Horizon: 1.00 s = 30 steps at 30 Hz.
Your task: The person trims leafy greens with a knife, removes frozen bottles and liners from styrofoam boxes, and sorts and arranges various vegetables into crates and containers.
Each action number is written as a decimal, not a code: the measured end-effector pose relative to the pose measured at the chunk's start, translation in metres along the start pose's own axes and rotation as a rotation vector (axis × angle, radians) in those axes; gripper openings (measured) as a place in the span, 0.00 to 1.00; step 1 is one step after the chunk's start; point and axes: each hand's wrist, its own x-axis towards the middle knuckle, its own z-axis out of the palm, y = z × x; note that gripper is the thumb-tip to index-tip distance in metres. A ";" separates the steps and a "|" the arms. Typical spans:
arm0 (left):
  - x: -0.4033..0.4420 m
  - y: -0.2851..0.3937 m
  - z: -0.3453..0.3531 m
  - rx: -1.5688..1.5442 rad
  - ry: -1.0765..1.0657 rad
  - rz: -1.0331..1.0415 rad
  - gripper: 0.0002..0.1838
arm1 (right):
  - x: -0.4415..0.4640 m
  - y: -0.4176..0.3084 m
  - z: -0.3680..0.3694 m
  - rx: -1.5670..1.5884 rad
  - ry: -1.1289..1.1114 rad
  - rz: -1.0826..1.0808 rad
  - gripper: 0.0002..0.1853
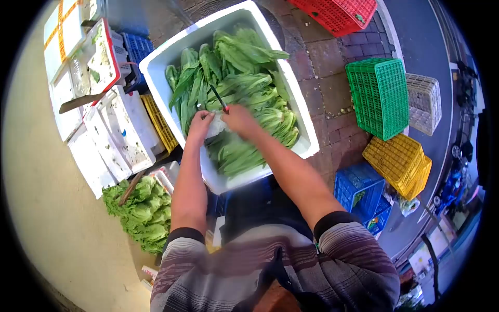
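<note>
A white foam box (307, 104) full of leafy green vegetables (244, 86) stands in front of me. Over its middle, my left hand (201, 124) is closed with fingertips pinching a whitish, crumpled piece (215, 126) that looks like plastic. Just to the right, my right hand (240, 121) is closed around the red-and-black handle of a knife (218, 97), whose dark blade points up and left over the leaves. Part of the right hand and the leaves below it are blurred by motion.
Stacked white foam boxes (112, 132) and a heap of lettuce (143, 213) lie at left. Green (377, 96), yellow (397, 161), blue (358, 187) and red (340, 13) plastic crates stand on the right on brick paving, beside a road.
</note>
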 end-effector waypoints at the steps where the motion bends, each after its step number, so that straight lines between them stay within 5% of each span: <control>1: -0.001 0.000 0.002 0.005 -0.008 -0.004 0.16 | -0.012 0.001 -0.005 0.062 0.020 -0.017 0.16; 5: -0.018 -0.007 0.003 -0.047 -0.113 0.117 0.14 | -0.032 0.028 0.008 0.258 0.069 -0.044 0.17; 8: -0.017 -0.018 0.011 -0.156 -0.184 -0.012 0.16 | -0.028 0.039 0.021 0.226 0.109 -0.116 0.18; 21: 0.011 -0.010 0.000 -0.213 0.015 -0.042 0.19 | -0.038 0.024 0.022 0.354 0.175 -0.123 0.19; 23: 0.015 -0.006 0.002 -0.238 -0.104 -0.015 0.19 | -0.033 0.030 0.027 0.053 0.099 -0.290 0.17; 24: 0.015 -0.004 0.005 -0.151 -0.072 0.017 0.22 | -0.049 0.016 0.002 0.478 0.015 -0.013 0.17; 26: 0.019 -0.024 0.000 -0.092 0.068 0.029 0.33 | -0.056 0.025 0.006 0.487 0.094 -0.043 0.17; 30: 0.006 -0.012 0.023 0.057 0.259 0.098 0.35 | -0.047 0.046 0.020 0.683 0.196 0.060 0.13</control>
